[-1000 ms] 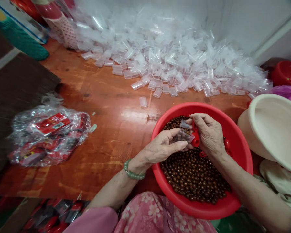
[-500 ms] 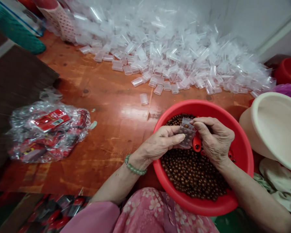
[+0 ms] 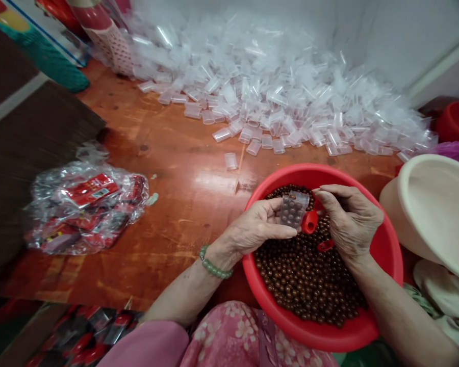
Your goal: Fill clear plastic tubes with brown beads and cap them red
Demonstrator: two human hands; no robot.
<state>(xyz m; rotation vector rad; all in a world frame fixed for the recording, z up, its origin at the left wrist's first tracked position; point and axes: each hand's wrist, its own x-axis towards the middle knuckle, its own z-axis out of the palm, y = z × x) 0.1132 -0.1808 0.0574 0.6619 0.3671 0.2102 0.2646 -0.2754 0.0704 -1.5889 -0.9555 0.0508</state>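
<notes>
My left hand (image 3: 258, 224) grips a small clear plastic box (image 3: 291, 210) filled with brown beads, thumb across its lower front. The box is tilted over a red basin (image 3: 390, 265) that holds a heap of loose round brown beads (image 3: 309, 283). Just right of the box is my right hand (image 3: 348, 219), its thumb and forefinger pinched together. Something red shows under those fingertips, but I cannot tell whether they hold it. A red hollow plastic piece (image 3: 309, 222) lies against the box's right side. Another red piece (image 3: 325, 245) rests among the beads beneath my right hand.
Many clear plastic sleeves (image 3: 275, 102) are heaped along the back of the wooden table (image 3: 168, 204), with a single sleeve (image 3: 231, 161) nearer. A clear bag of red packets (image 3: 87, 209) lies left. A cream tub (image 3: 409, 204) stands right of the basin. Red-topped boxes (image 3: 87, 336) sit below the table edge.
My right hand has moved right, away from the box's top, its fingers still pinched. The box has turned slightly in my left hand. The whole view has shifted a little.
</notes>
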